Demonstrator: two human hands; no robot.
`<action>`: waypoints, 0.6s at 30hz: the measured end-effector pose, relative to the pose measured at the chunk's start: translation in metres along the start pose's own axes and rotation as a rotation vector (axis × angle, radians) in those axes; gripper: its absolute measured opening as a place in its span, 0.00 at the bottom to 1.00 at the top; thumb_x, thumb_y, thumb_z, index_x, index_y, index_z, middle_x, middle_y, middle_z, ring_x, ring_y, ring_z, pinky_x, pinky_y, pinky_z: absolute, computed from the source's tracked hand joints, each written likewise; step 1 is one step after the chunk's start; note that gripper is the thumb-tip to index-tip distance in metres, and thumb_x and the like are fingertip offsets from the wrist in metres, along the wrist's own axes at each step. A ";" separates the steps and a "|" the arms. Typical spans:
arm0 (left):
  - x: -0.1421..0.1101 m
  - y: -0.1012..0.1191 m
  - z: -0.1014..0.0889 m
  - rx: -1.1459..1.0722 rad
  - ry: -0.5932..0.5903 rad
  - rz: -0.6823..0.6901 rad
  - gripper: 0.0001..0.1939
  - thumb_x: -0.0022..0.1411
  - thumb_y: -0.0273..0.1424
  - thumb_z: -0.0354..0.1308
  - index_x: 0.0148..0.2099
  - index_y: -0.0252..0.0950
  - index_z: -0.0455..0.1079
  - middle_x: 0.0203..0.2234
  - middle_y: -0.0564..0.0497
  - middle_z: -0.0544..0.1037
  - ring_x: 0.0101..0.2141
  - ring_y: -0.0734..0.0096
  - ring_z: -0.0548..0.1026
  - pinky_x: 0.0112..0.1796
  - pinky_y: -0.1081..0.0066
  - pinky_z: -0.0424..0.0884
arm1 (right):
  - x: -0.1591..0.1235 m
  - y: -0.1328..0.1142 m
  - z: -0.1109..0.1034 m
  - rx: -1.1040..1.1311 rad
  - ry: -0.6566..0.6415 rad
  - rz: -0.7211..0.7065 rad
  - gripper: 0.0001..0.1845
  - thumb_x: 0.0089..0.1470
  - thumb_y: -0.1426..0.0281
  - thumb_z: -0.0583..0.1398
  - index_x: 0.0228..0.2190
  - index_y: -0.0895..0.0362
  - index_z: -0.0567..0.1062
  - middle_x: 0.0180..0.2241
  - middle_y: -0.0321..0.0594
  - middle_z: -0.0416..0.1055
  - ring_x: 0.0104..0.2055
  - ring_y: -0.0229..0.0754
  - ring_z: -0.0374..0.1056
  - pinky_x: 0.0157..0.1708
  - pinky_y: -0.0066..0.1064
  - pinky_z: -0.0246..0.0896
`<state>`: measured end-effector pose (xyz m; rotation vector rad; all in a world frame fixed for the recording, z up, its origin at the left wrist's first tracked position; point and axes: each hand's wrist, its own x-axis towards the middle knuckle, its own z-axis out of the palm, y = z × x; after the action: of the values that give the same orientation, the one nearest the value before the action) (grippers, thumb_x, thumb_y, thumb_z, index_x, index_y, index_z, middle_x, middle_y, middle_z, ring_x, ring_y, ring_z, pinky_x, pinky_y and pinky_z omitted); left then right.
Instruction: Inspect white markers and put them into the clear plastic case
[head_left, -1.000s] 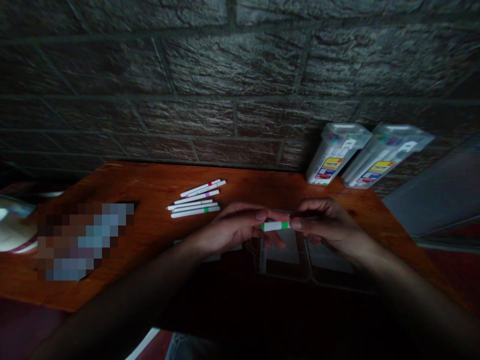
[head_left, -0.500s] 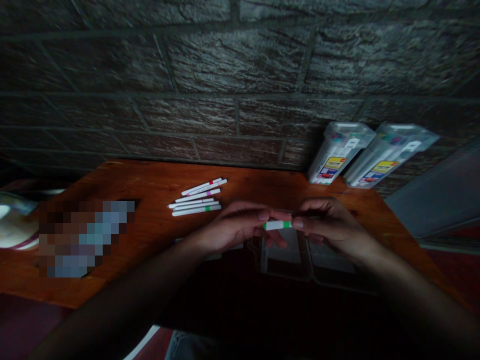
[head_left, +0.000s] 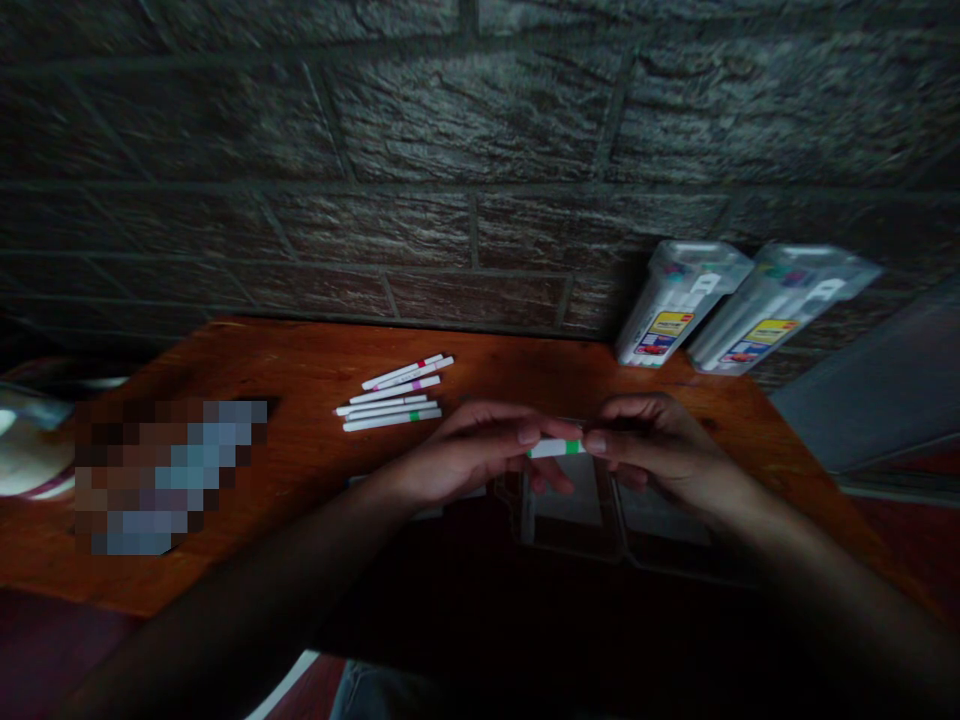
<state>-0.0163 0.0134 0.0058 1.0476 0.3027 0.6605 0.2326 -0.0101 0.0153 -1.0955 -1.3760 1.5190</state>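
Observation:
Between my two hands is a white marker [head_left: 553, 448] with green bands, held roughly level. My left hand [head_left: 484, 450] pinches its left end with thumb and fingers. At the other end, my right hand [head_left: 651, 440] grips it between thumb and forefinger. Below the hands lies an opened clear plastic case [head_left: 570, 545] with whitish panels, partly lost in shadow. Several white markers [head_left: 394, 408] with red, purple and green bands lie in a loose fan on the table, left of my left hand.
Two clear marker cases [head_left: 664, 310] with yellow and blue labels stand against the dark brick wall [head_left: 420, 230] at the back right. The wooden table [head_left: 292, 370] carries a blurred-out object [head_left: 176, 480] on the left, near a pale rounded container [head_left: 34, 450].
The marker has shifted very slightly, with a little less of its left end showing past my left thumb. Both hands keep nearly the same place.

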 end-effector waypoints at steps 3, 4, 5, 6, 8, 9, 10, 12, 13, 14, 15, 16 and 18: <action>0.001 0.000 0.002 -0.012 -0.022 0.034 0.16 0.68 0.40 0.69 0.53 0.37 0.84 0.37 0.43 0.87 0.36 0.66 0.85 0.37 0.72 0.75 | 0.000 -0.002 0.001 -0.004 0.012 0.000 0.15 0.47 0.60 0.78 0.25 0.56 0.83 0.18 0.32 0.72 0.15 0.28 0.56 0.13 0.20 0.48; 0.001 0.001 0.002 -0.011 -0.031 0.041 0.16 0.68 0.39 0.68 0.53 0.37 0.84 0.36 0.44 0.87 0.36 0.67 0.85 0.37 0.72 0.75 | 0.001 -0.002 0.002 -0.005 0.013 -0.002 0.14 0.47 0.61 0.78 0.25 0.56 0.83 0.18 0.32 0.72 0.15 0.28 0.57 0.13 0.20 0.48; 0.001 0.001 0.002 -0.009 -0.038 0.047 0.16 0.69 0.39 0.68 0.54 0.37 0.83 0.36 0.44 0.87 0.36 0.67 0.85 0.37 0.73 0.75 | 0.001 -0.002 0.002 -0.002 0.013 -0.004 0.13 0.47 0.61 0.78 0.25 0.56 0.83 0.18 0.32 0.72 0.15 0.28 0.57 0.12 0.20 0.48; 0.002 0.001 0.002 -0.004 -0.043 0.049 0.16 0.69 0.39 0.68 0.54 0.37 0.83 0.36 0.43 0.87 0.36 0.67 0.85 0.37 0.73 0.75 | 0.001 -0.002 0.002 0.003 0.010 -0.005 0.13 0.47 0.62 0.78 0.25 0.56 0.84 0.18 0.32 0.73 0.15 0.28 0.57 0.12 0.20 0.48; 0.002 0.002 0.002 0.010 -0.047 0.056 0.16 0.69 0.39 0.68 0.54 0.37 0.83 0.36 0.43 0.87 0.36 0.67 0.85 0.37 0.73 0.75 | 0.001 -0.002 0.002 0.017 0.008 -0.006 0.13 0.47 0.62 0.78 0.25 0.56 0.83 0.18 0.32 0.73 0.15 0.28 0.57 0.12 0.20 0.48; 0.001 0.002 0.002 0.022 -0.047 0.060 0.16 0.68 0.38 0.69 0.55 0.37 0.83 0.36 0.43 0.87 0.36 0.68 0.85 0.37 0.73 0.76 | 0.001 -0.002 0.002 0.024 0.007 -0.010 0.13 0.46 0.63 0.78 0.24 0.56 0.83 0.18 0.32 0.73 0.15 0.28 0.57 0.12 0.20 0.48; 0.001 0.003 0.002 0.039 -0.044 0.065 0.16 0.68 0.37 0.69 0.55 0.38 0.83 0.37 0.43 0.87 0.35 0.69 0.85 0.37 0.74 0.76 | 0.001 -0.002 0.001 0.030 0.009 -0.015 0.14 0.46 0.63 0.78 0.24 0.56 0.82 0.18 0.32 0.73 0.15 0.27 0.57 0.13 0.20 0.48; 0.001 0.004 0.002 0.086 -0.028 0.084 0.16 0.67 0.34 0.70 0.56 0.40 0.83 0.37 0.44 0.88 0.34 0.72 0.84 0.35 0.76 0.75 | 0.001 -0.001 0.001 0.039 0.013 -0.022 0.15 0.47 0.63 0.78 0.23 0.56 0.81 0.18 0.32 0.72 0.15 0.27 0.56 0.13 0.20 0.48; 0.001 0.004 0.003 0.113 -0.013 0.098 0.16 0.67 0.33 0.71 0.56 0.40 0.83 0.37 0.44 0.88 0.33 0.74 0.84 0.35 0.78 0.75 | 0.000 -0.001 0.001 0.040 0.017 -0.022 0.15 0.48 0.62 0.77 0.23 0.56 0.81 0.18 0.32 0.72 0.15 0.27 0.56 0.13 0.20 0.48; 0.001 0.005 0.003 0.140 0.007 0.110 0.16 0.67 0.31 0.70 0.56 0.41 0.83 0.37 0.45 0.88 0.32 0.76 0.83 0.34 0.79 0.74 | 0.001 0.000 0.001 0.037 0.021 -0.022 0.15 0.50 0.61 0.77 0.23 0.56 0.81 0.18 0.32 0.72 0.15 0.27 0.56 0.13 0.20 0.48; 0.001 0.005 0.004 0.166 0.030 0.119 0.16 0.67 0.30 0.70 0.57 0.41 0.82 0.37 0.45 0.89 0.31 0.77 0.82 0.33 0.80 0.74 | 0.001 0.000 0.001 0.033 0.026 -0.022 0.16 0.50 0.60 0.76 0.24 0.56 0.81 0.18 0.32 0.72 0.15 0.27 0.56 0.13 0.21 0.48; 0.001 0.005 0.004 0.188 0.057 0.128 0.16 0.67 0.29 0.69 0.57 0.42 0.82 0.36 0.46 0.89 0.30 0.78 0.82 0.33 0.80 0.74 | 0.001 0.000 0.000 0.028 0.032 -0.022 0.16 0.51 0.60 0.76 0.24 0.56 0.81 0.18 0.32 0.72 0.15 0.27 0.56 0.13 0.21 0.48; 0.001 0.005 0.005 0.229 0.105 0.131 0.17 0.67 0.27 0.69 0.57 0.41 0.82 0.36 0.46 0.89 0.29 0.79 0.82 0.33 0.80 0.74 | 0.001 0.000 0.000 0.022 0.040 -0.027 0.17 0.51 0.59 0.76 0.23 0.56 0.81 0.18 0.32 0.72 0.15 0.27 0.56 0.13 0.21 0.48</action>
<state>-0.0148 0.0123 0.0123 1.2615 0.4110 0.8137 0.2321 -0.0089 0.0152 -1.0842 -1.3392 1.4815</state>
